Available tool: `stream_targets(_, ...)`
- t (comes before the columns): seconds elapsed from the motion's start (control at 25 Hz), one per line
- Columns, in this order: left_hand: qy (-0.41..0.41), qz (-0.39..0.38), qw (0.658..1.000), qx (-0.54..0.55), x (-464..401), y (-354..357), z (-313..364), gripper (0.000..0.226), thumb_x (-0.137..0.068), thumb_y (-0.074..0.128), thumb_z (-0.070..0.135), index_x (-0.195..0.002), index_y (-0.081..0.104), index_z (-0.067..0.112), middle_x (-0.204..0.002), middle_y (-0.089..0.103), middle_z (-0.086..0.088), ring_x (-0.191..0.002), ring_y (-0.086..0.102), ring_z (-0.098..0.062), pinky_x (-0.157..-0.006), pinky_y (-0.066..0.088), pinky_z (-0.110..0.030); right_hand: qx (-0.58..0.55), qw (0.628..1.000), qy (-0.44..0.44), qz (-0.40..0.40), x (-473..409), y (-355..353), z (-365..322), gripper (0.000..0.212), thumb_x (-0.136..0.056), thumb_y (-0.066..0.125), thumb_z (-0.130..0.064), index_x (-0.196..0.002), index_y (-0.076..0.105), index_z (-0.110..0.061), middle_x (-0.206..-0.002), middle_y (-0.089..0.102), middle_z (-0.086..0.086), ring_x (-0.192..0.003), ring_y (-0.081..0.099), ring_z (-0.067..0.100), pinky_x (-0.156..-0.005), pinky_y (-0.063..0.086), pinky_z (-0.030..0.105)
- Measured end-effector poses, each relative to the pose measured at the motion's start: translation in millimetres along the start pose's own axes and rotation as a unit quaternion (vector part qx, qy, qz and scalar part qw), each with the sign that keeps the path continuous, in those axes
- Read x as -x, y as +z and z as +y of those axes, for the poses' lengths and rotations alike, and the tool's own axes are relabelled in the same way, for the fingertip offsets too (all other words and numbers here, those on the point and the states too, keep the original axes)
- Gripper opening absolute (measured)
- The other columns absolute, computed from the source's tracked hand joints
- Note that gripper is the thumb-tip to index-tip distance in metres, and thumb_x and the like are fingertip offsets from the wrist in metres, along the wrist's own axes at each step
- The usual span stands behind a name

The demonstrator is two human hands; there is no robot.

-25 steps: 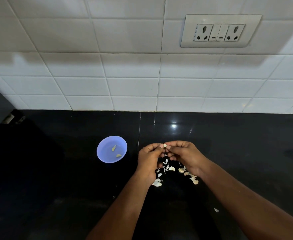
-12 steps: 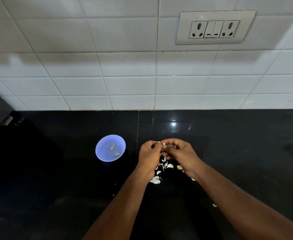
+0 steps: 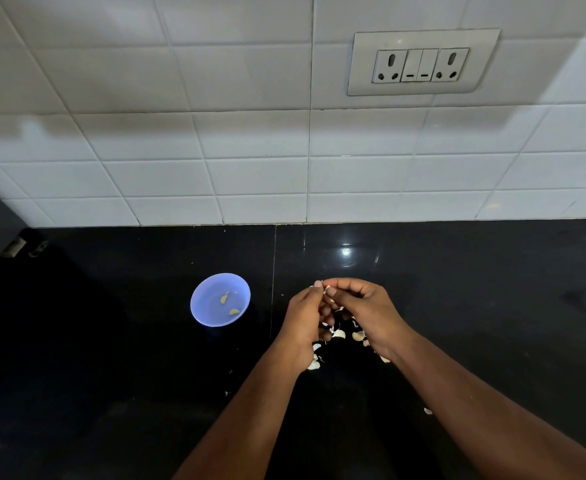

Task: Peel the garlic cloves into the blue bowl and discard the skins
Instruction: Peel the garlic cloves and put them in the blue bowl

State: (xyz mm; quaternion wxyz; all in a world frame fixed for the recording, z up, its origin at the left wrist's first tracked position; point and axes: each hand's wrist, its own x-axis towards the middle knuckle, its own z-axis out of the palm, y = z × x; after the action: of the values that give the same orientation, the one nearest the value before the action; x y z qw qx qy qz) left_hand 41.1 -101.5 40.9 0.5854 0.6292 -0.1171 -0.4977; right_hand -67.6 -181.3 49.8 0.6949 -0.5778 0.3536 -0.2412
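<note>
Peeling is under way: left hand (image 3: 303,315) and right hand (image 3: 364,308) together pinch a clove (image 3: 326,289). Next, drop it into the bowl (image 3: 220,300) left of them.

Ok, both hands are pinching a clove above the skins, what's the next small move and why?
Probably keep pulling skin off the garlic clove, since the left hand and right hand pinch it with pale skin showing. Once bare, drop it in the blue bowl beside the two peeled cloves.

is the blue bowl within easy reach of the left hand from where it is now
Probably yes: the blue bowl sits just left of the left hand on bare counter, though that hand is pinching a garlic clove.
</note>
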Motion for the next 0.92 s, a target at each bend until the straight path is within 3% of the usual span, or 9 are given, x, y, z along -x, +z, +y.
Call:
stream_targets(0.16,0.051,0.044,0.998,0.002,2,1,-2,0.031,-0.110,0.053,0.032,-0.090,0.064,0.011,-0.062,0.052,0.006,-0.054,0.051,-0.005,-0.047,0.037,-0.021,-0.038,0.999,0.008,0.033,0,4,-1,0.019,-0.093,0.077,-0.014,-0.111,0.078,-0.011,-0.098,0.079,0.015,-0.085,0.074,0.016,-0.075,0.059,0.026)
stream_targets(0.4,0.098,0.106,0.989,-0.011,-2,11,-12,0.032,-0.110,0.052,0.029,-0.090,0.066,0.009,-0.069,0.063,0.006,-0.063,0.057,-0.003,-0.061,0.049,-0.022,0.002,0.998,0.011,0.068,-2,14,4,0.014,-0.099,0.068,-0.011,-0.095,0.081,-0.009,-0.085,0.079,0.014,-0.076,0.073,0.017,-0.073,0.061,0.028)
stream_targets(0.52,0.105,0.132,0.986,0.001,-3,17,-13,0.034,-0.110,0.052,0.027,-0.082,0.061,0.012,-0.064,0.059,0.008,-0.059,0.053,-0.001,-0.057,0.047,-0.018,0.002,0.993,0.014,0.116,-5,27,10,0.018,-0.100,0.066,-0.014,-0.091,0.081,-0.011,-0.076,0.076,0.010,-0.072,0.071,0.015,-0.073,0.060,0.028)
stream_targets(0.72,0.087,0.130,0.987,0.028,-6,18,-14,0.034,-0.110,0.052,0.027,-0.084,0.060,0.007,-0.064,0.055,0.005,-0.059,0.050,-0.005,-0.054,0.045,-0.019,-0.056,0.983,0.054,0.165,-8,42,16,0.023,-0.104,0.062,-0.014,-0.094,0.079,-0.004,-0.079,0.075,0.017,-0.072,0.069,0.018,-0.064,0.058,0.025)
stream_targets(0.92,0.064,0.110,0.991,0.048,-14,16,-20,0.033,-0.110,0.052,0.029,-0.096,0.071,0.006,-0.083,0.072,-0.007,-0.076,0.066,-0.012,-0.064,0.053,-0.026,-0.032,0.981,0.096,0.168,-14,44,19,0.027,-0.107,0.057,-0.019,-0.097,0.074,0.000,-0.084,0.077,0.012,-0.077,0.074,0.021,-0.067,0.060,0.029)
